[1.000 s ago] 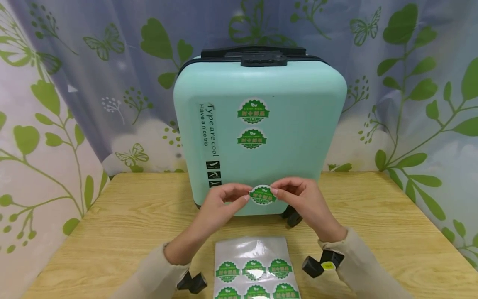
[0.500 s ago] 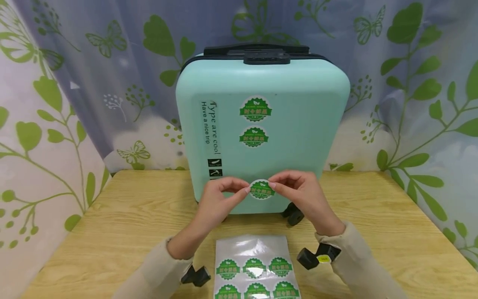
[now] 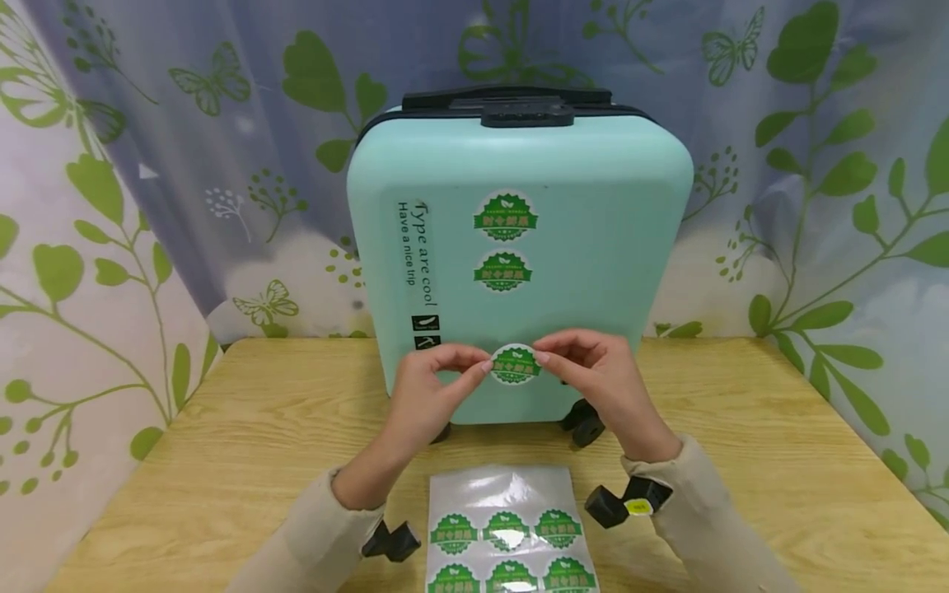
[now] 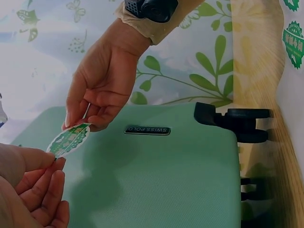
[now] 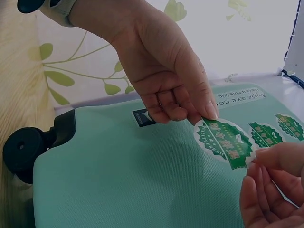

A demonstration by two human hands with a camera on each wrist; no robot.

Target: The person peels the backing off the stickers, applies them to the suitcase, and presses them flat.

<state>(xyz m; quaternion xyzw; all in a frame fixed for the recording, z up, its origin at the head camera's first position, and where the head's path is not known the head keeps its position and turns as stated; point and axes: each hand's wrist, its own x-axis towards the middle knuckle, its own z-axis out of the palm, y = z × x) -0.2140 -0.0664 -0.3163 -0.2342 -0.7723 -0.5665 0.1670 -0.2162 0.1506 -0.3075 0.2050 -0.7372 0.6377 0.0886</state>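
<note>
A round green-and-white sticker (image 3: 516, 365) is stretched between both hands in front of the lower part of a mint-green suitcase (image 3: 593, 247). My left hand (image 3: 433, 387) pinches its left edge between thumb and index finger. The right hand (image 3: 596, 375) pinches the opposite edge the same way. In the left wrist view the sticker (image 4: 69, 141) hangs tilted, held apart from the suitcase face. Two matching stickers, an upper sticker (image 3: 506, 217) and a lower sticker (image 3: 502, 272), are stuck on the suitcase one above the other.
A glossy sheet (image 3: 493, 487) with several more green stickers lies on the wooden table (image 3: 245, 461) nearest the person. The suitcase stands upright, with black wheels (image 3: 584, 424) at its base. Behind it hangs a leaf-patterned curtain (image 3: 296, 165).
Both hands have moved slightly up with the sticker, which now overlaps the suitcase higher than before. The sheet and the two attached stickers stay where they were.
</note>
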